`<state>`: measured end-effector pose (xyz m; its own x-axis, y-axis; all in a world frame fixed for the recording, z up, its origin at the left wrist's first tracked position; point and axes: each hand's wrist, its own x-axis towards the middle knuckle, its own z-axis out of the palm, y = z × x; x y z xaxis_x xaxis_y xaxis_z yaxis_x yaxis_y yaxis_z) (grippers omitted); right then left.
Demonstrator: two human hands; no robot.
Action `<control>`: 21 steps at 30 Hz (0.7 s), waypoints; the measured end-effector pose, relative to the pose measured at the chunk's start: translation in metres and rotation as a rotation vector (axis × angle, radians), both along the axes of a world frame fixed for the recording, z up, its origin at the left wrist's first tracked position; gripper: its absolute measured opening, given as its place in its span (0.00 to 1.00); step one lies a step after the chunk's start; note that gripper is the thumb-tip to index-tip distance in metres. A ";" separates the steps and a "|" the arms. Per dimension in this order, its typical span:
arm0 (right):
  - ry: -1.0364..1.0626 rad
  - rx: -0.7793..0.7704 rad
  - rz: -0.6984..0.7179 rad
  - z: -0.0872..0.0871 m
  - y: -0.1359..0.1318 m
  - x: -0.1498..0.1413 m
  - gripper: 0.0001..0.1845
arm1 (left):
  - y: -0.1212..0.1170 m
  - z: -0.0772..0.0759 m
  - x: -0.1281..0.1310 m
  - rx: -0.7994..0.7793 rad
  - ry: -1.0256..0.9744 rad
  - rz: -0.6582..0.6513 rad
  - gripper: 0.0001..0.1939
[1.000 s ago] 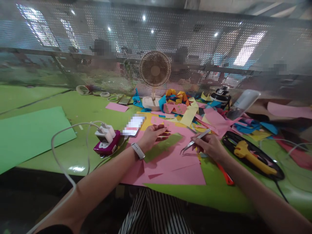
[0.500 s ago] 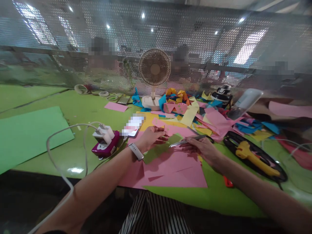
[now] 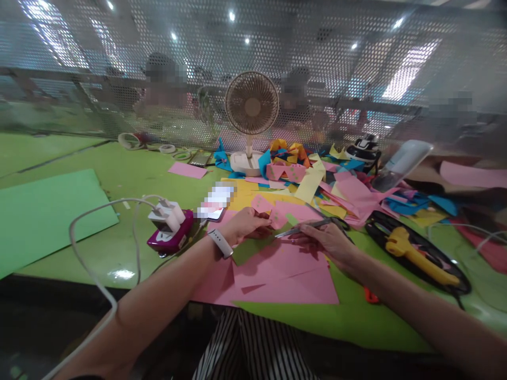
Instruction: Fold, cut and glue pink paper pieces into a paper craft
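Observation:
My left hand (image 3: 249, 224), with a pale watch band on its wrist, is closed in a pinch on a small folded pink paper piece (image 3: 279, 216) with green markings. My right hand (image 3: 322, 240) is wrapped round a pair of scissors (image 3: 291, 231). The scissors appear spread apart, one silver blade pointing left toward the pink piece and a black handle loop showing behind the hand. The tip is near the paper; whether it touches I cannot tell. Beneath both hands lie a green paper piece (image 3: 253, 249) and larger pink sheets (image 3: 293, 282).
A phone (image 3: 216, 203) and a purple power block (image 3: 170, 235) with white chargers lie left. Behind stand a fan (image 3: 252, 105) and a heap of colored paper scraps (image 3: 352, 190). On the right, a black tray (image 3: 374, 224) holds a yellow tool (image 3: 420, 258). A cable crosses my left forearm.
My left fingers have closed in more on the pink paper, which now stands folded up with its green markings showing. The scissors stay in my right hand, nearly in place.

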<state>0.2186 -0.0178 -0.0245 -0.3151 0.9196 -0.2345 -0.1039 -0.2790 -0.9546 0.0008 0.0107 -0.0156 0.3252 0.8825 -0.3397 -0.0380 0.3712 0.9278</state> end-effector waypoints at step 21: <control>0.028 0.043 -0.025 -0.002 0.000 0.004 0.14 | -0.001 0.002 -0.001 0.022 -0.007 -0.024 0.08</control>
